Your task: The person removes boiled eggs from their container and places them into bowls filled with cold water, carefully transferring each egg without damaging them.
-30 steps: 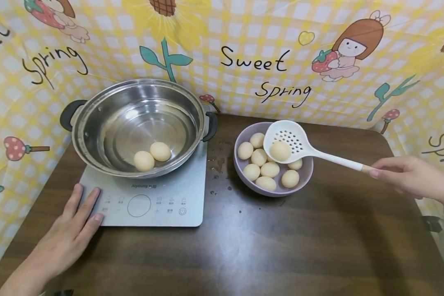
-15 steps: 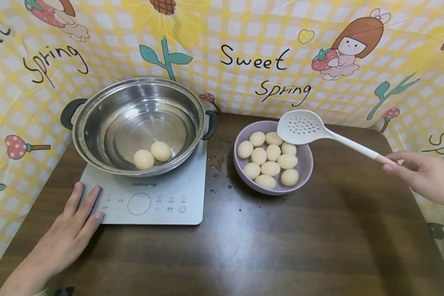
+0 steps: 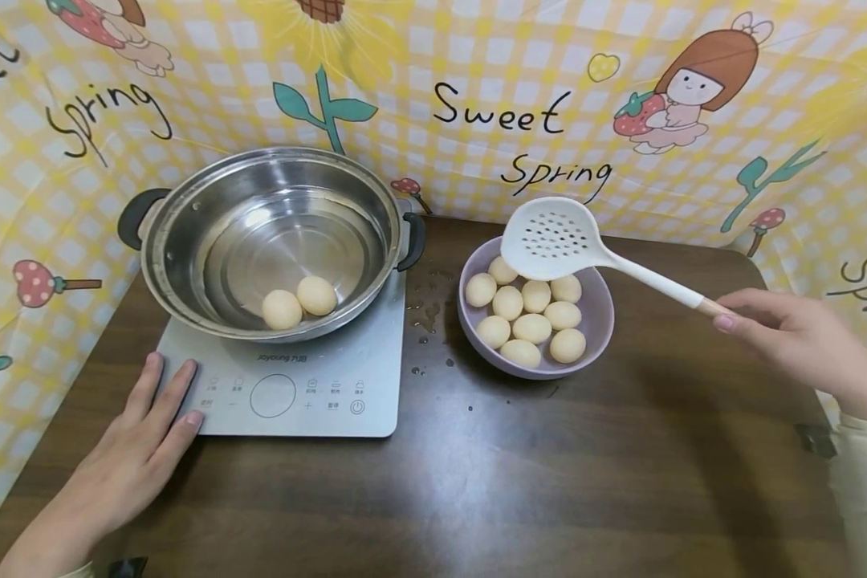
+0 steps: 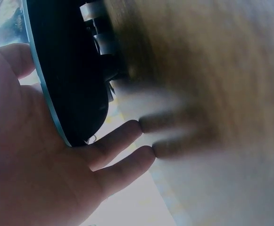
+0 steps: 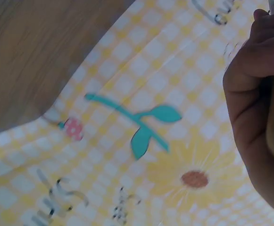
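Note:
My right hand pinches the wood-toned handle end of a white slotted spoon. No egg lies in its bowl, which hovers over the back of a purple bowl. Several pale eggs fill that bowl; the spoon hides part of some. In the right wrist view, curled fingers wrap the handle. My left hand rests with extended fingers on the left front corner of a white induction cooktop. The left wrist view shows two of its fingertips touching the table beside the cooktop's black underside.
A steel pot of water with black side handles stands on the cooktop, two eggs inside near its front. Water drops wet the brown table between pot and bowl. A yellow checked cloth lines the back and sides.
An egg in the slotted spoon has been tipped into the purple bowl. The spoon rose, swung right, then came back left, now bare. My left hand stays put.

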A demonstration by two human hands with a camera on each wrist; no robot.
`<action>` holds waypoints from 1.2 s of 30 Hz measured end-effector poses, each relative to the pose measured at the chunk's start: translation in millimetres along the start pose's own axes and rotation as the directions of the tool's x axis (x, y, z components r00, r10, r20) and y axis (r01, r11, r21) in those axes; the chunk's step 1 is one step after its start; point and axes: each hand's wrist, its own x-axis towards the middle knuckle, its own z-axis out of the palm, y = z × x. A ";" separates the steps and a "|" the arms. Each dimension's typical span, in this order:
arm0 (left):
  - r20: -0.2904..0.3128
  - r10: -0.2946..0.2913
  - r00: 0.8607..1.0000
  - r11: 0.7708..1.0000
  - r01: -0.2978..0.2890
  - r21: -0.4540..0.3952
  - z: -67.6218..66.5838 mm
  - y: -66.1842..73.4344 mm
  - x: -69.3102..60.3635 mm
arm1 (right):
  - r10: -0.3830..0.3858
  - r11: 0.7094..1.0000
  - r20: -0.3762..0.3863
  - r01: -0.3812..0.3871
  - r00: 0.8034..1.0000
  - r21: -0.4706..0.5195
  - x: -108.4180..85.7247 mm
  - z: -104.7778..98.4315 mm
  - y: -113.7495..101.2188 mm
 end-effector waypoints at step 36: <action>0.011 -0.017 1.000 1.000 0.017 0.007 -1.2 0.0 1.3 | -0.621 0.746 0.105 0.627 0.777 -0.223 87.9 73.7 -170.1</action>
